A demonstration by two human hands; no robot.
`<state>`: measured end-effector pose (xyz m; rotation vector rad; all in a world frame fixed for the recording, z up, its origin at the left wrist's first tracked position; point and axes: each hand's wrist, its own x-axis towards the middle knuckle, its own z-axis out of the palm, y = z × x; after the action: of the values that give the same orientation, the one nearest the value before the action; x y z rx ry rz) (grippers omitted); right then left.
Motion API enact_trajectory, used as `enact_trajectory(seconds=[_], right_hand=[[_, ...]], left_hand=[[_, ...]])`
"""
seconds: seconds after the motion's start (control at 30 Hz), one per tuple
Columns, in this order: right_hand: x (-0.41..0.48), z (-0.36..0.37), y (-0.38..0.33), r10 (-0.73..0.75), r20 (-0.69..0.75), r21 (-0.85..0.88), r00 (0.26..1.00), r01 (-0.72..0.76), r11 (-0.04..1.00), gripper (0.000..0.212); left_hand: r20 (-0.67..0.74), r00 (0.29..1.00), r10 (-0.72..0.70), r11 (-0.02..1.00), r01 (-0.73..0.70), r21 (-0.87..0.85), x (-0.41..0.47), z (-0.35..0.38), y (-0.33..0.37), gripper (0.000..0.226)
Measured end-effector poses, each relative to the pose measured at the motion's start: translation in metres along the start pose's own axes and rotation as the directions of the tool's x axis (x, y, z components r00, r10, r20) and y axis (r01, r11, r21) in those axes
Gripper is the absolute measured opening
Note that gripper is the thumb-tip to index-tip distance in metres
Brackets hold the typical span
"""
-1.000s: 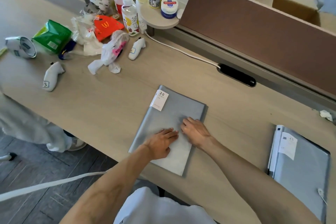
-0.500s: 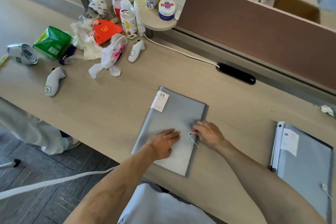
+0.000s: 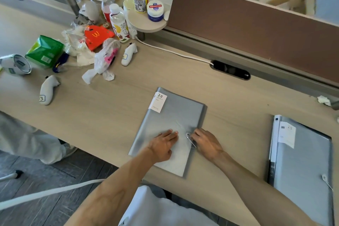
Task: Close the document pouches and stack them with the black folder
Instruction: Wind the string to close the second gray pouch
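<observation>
A grey document pouch (image 3: 170, 121) with a white "20 pockets" label lies flat in the middle of the wooden desk (image 3: 113, 108). My left hand (image 3: 163, 143) presses flat on its lower part, fingers together. My right hand (image 3: 206, 143) rests at the pouch's right edge, fingertips pinching the white closure string (image 3: 190, 140) by its round button. A second grey pouch (image 3: 302, 167) lies at the right, stacked on a dark folder whose black edge (image 3: 271, 169) shows on its left side.
Clutter fills the desk's far left: a green packet (image 3: 45, 51), an orange bag (image 3: 97, 36), crumpled plastic (image 3: 104, 60), bottles (image 3: 120, 24), two white controllers (image 3: 47, 90). A brown divider (image 3: 256, 29) and a cable slot (image 3: 230, 69) run along the back. Another person's leg (image 3: 27, 137) is at the left.
My right hand slid from the pouch's middle to its right edge and took hold of the closure string. My left hand stayed pressed on the pouch.
</observation>
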<state>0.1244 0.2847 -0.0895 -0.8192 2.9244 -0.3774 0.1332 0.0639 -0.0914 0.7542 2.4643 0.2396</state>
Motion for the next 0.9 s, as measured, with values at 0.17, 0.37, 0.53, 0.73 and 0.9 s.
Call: enact_trajectory(seconds=[0.17,0.37,0.53,0.73,0.9], right_hand=[[0.002,0.001,0.002,0.083,0.069,0.060,0.994,-0.088,0.994,0.007],[0.010,-0.003,0.005,0.228,0.249,0.168,0.941,-0.274,0.947,0.012],[0.013,-0.003,0.001,0.343,0.300,0.244,0.890,-0.419,0.875,0.009],[0.016,0.000,-0.006,0.471,0.336,0.296,0.815,-0.567,0.769,0.013],[0.014,-0.001,-0.009,0.503,0.329,0.280,0.799,-0.591,0.757,0.021]], left_hand=[[0.002,1.000,-0.016,1.000,0.016,-0.003,0.000,0.002,0.001,0.067],[-0.001,1.000,-0.010,1.000,0.010,-0.001,0.000,0.005,-0.003,0.065],[0.032,0.999,-0.030,0.999,0.029,0.029,0.003,0.000,-0.001,0.064],[0.065,0.997,-0.049,0.999,0.048,0.012,0.003,-0.001,-0.001,0.064],[0.037,0.998,-0.058,0.998,0.059,-0.020,0.002,0.004,-0.001,0.063]])
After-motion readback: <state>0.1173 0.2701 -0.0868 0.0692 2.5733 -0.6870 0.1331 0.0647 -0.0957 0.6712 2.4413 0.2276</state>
